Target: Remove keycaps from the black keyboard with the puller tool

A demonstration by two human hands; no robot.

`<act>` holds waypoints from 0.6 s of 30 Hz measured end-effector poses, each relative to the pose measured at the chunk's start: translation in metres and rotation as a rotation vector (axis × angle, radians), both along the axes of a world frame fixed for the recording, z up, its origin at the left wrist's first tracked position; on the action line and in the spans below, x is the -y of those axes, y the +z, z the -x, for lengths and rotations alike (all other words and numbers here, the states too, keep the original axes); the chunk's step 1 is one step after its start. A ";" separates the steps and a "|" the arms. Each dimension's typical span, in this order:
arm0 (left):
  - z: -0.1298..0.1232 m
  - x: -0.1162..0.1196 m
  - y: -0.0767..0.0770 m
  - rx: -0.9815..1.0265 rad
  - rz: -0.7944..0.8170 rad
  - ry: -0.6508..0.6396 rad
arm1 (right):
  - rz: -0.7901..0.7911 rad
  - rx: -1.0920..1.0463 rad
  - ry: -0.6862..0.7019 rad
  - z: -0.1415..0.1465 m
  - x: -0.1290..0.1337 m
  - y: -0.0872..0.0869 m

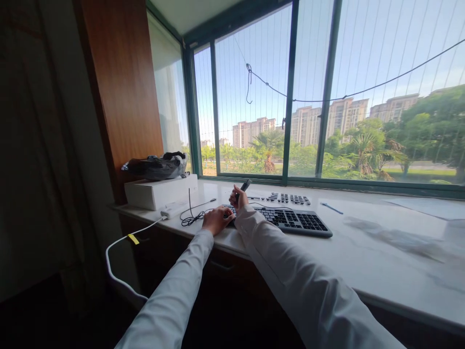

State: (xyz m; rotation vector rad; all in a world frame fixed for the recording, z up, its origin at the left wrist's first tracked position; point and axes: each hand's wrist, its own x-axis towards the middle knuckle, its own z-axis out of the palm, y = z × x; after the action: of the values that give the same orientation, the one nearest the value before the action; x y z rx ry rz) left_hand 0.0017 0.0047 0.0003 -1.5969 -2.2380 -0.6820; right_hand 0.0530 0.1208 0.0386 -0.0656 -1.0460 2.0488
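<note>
Here, faces a wide window [288, 140] of glass set in dark green framing. Works at a long table [370, 252], glossy and white with faint grey veining like polished stone. Has at its left end a smooth, square-edged white box [163, 194], with contents hidden from view, topped with a crumpled, see-through plastic bag [156, 167] bunched around something dark. Shows at the right a flat spread of clear, crinkled plastic [399, 237], too hazy for telling what is inside. Leans over a long dark keyboard [305, 220] with rounded corners, lying near the table's front edge, partly covered by a pale, creased sleeve [261, 230]. Has a loosely coiled black cable [192, 220] just left of it. Rests the left hand [218, 220] at the keyboard's left end, with fingers curled narrow; cannot tell whether pinching anything. Grips in the right hand [238, 198], just above the keyboard, a slim dark tool [244, 188] tilted upward. Has a thin blue stick [332, 208] beyond the keyboard's right end, and small dark keycaps [300, 199] laid behind it in grouped rows.
</note>
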 end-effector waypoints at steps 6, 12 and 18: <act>-0.003 0.002 0.001 0.013 -0.022 -0.011 | -0.158 0.031 -0.083 -0.006 -0.007 0.009; 0.000 0.000 0.001 0.038 -0.022 -0.008 | -0.061 -0.056 -0.009 -0.019 -0.017 -0.012; 0.002 0.002 0.001 0.068 -0.003 -0.017 | 0.101 0.011 0.028 -0.016 -0.016 -0.011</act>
State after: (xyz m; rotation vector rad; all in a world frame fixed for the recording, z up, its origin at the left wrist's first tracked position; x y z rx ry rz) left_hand 0.0000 0.0031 0.0018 -1.6156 -2.2722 -0.7546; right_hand 0.0692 0.1369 0.0279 -0.1152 -0.9547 2.1284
